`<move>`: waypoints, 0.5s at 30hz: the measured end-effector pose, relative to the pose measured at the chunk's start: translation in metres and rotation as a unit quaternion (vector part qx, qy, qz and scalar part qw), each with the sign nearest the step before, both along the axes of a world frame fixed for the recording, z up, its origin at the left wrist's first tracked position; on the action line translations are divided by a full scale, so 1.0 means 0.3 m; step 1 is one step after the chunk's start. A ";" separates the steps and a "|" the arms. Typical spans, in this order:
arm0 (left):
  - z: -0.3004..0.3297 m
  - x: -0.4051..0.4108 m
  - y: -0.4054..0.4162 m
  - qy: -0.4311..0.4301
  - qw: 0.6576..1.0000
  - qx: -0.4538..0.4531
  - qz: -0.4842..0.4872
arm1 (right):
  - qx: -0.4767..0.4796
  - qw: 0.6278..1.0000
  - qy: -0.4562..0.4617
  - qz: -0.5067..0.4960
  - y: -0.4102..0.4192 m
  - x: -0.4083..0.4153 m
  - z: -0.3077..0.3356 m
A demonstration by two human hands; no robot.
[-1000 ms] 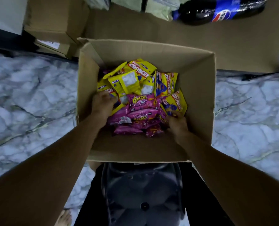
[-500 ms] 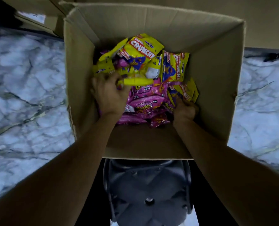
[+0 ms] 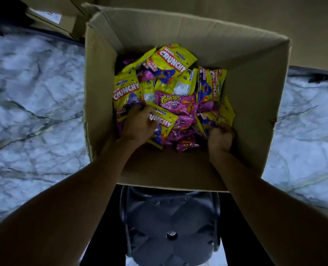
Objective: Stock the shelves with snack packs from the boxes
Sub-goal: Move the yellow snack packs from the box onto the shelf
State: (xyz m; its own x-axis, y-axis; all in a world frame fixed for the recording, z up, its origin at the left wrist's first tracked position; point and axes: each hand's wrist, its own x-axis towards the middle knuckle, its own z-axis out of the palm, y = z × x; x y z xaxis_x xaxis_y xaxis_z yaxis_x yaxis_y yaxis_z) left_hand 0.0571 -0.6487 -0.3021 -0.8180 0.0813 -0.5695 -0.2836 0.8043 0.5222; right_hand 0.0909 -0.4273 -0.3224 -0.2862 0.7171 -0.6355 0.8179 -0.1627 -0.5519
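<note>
Since half a second earlier, the left hand (image 3: 140,125) is found shifted from the yellow packs at the far left of the heap onto a yellow Crunchy pack (image 3: 164,125) lying nearer the box's front; its fingers are curled over that pack's left edge, and a grip is judged to be forming. The right hand (image 3: 219,138) is held much where it was, fingers curled around the lower corner of a yellow pack (image 3: 209,123) at the right of the heap. Gathering is thus judged to be under way, with nothing yet lifted out. Nearest to the viewer, below both forearms, a dark stool (image 3: 170,225) is seen, its far edge hidden by the cardboard box (image 3: 255,104). Between the hands, pink Cornitoz packs (image 3: 176,103) are lying; beyond the fingers, more yellow packs (image 3: 170,60) are piled against the far wall. The deep box walls are noted as the main hindrance to lifting out. To the left of the left hand and the right of the right, marble floor (image 3: 34,96) is seen; farther off, other cartons (image 3: 51,18) are present. No shelves are in view.
</note>
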 end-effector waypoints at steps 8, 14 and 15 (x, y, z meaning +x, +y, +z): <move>-0.005 0.089 0.065 -0.134 0.977 0.058 0.155 | -0.016 0.996 -0.016 0.087 0.007 0.105 0.054; 0.150 0.178 0.073 -0.248 0.910 0.187 0.274 | -0.090 0.946 -0.159 0.267 0.053 0.139 0.232; 0.194 0.179 0.059 -0.263 0.900 0.205 0.280 | -0.116 0.945 -0.160 0.260 0.043 0.133 0.273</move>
